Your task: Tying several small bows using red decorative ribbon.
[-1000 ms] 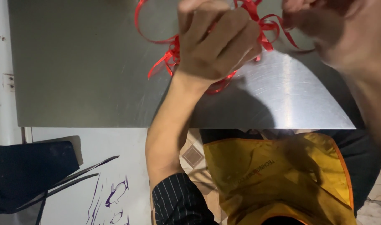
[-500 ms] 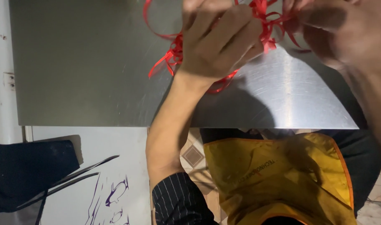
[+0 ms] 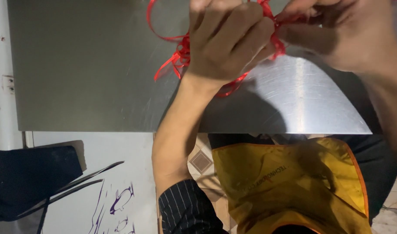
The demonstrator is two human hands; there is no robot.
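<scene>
Looking down from the head camera, I see both hands meeting at about 12 o'clock in the frame, over a brushed metal tabletop [image 3: 85,69].

Left hand [image 3: 226,43]: back of the hand towards the camera, fingers curled down and closed around a tangle of thin red ribbon [image 3: 174,60]. The forearm runs from 7 o'clock up to the wrist, and a dark pinstriped sleeve [image 3: 187,210] is pushed back at the lower edge.

Right hand [image 3: 341,37]: enters from 1 to 3 o'clock, with fingers drawn together into a pinch at the ribbon, just beside the left knuckles. I can see the fingertips meeting on a red strand [image 3: 289,19], though how many strands they hold I cannot tell.

Red ribbon: bunched between and under the two hands. Loose loops spill out at the left hand's 9 o'clock side, one tall loop rising to the top edge, and a curl shows beneath the left wrist at 6 o'clock. Its lower loops lie on or just above the metal; which, I cannot tell.

Metal tabletop: fills the upper half of the view, scratched, with a bright reflection at 3 o'clock and the shadow of the left arm across its near edge.

Below the table edge: a yellow apron [image 3: 289,186] with an orange border at 5 o'clock, patterned floor tiles [image 3: 202,161] between arm and apron, a dark blue cloth [image 3: 29,177] at 8 o'clock, and a pale panel [image 3: 120,160] with purple scribbles at 7 o'clock.
</scene>
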